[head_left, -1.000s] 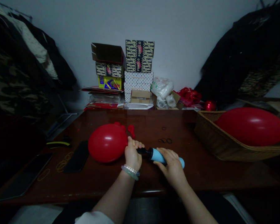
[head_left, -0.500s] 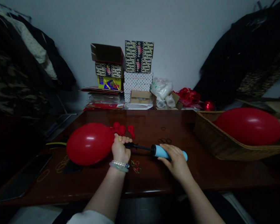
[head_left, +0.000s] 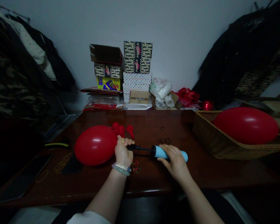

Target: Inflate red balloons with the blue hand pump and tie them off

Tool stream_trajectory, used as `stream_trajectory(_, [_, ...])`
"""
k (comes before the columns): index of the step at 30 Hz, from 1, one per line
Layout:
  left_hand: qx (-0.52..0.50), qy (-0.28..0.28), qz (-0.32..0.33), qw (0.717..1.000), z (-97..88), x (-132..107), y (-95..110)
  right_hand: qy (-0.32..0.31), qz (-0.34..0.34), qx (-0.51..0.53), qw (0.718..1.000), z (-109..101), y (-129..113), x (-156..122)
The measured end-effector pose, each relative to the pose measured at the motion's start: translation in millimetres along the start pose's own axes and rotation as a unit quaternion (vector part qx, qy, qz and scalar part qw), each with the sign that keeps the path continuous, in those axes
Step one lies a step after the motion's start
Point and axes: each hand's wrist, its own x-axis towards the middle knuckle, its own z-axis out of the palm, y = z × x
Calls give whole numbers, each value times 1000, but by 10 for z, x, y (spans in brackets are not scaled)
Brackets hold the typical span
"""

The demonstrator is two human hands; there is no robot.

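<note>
In the head view, a red inflated balloon (head_left: pixel 95 145) lies to the left of my left hand (head_left: pixel 123 152). That hand is closed around the balloon's neck and the black front end of a hand pump. The pump's thin dark rod (head_left: pixel 144 149) runs rightward into its light-blue barrel. My right hand (head_left: pixel 176 160) wraps over the blue balloon pump (head_left: pixel 161 152) from above. Where neck and nozzle meet is hidden by my left fingers. Several limp red balloons (head_left: pixel 130 131) lie just beyond my left hand, and small coloured rubber bands (head_left: pixel 136 169) beside its wrist.
A wicker basket (head_left: pixel 224 151) at right holds another inflated red balloon (head_left: pixel 247 126). Black bands (head_left: pixel 163 141) lie mid-table, yellowish bands (head_left: pixel 60 166) and a dark flat tablet-like slab (head_left: pixel 25 179) at left. Stacked boxes (head_left: pixel 137 82) and plastic rolls (head_left: pixel 162 93) stand against the wall.
My left hand and the balloon have shifted right, towards the pump barrel, and less of the rod shows. The balloon looks slightly smaller. My right hand is nearly still.
</note>
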Motion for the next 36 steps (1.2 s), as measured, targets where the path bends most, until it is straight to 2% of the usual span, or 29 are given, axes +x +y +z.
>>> stream_trajectory(6, [21, -11, -18, 1000, 13, -141, -229, 8, 7, 7, 1000, 144, -249, -20])
stream_trajectory(10, [14, -15, -21, 1000, 17, -174, -274, 12, 16, 2, 1000, 161, -300, -22])
stream_trajectory(14, [20, 3, 1, 1000, 55, -148, -199, 1, 6, 3, 1000, 156, -318, 5])
stream_trajectory(18, [27, 3, 31, 999, 88, -70, -28, -2, 0, 7, 1000, 149, -305, 35])
stream_trajectory(23, [-1, 19, 39, 999, 61, 84, 225, 1, -4, -14, 1000, 47, -147, 45])
stream_trajectory(26, [-8, 32, 35, 999, 48, 138, 310, -1, -6, -30, 1000, -24, -55, 40])
stream_trajectory(31, [-24, 19, 25, 999, 44, 108, 276, 3, -2, -29, 1000, -45, -9, 26])
stream_trajectory(36, [-44, -16, 5, 999, 25, -2, 95, 17, -10, -17, 1000, -3, -66, 31])
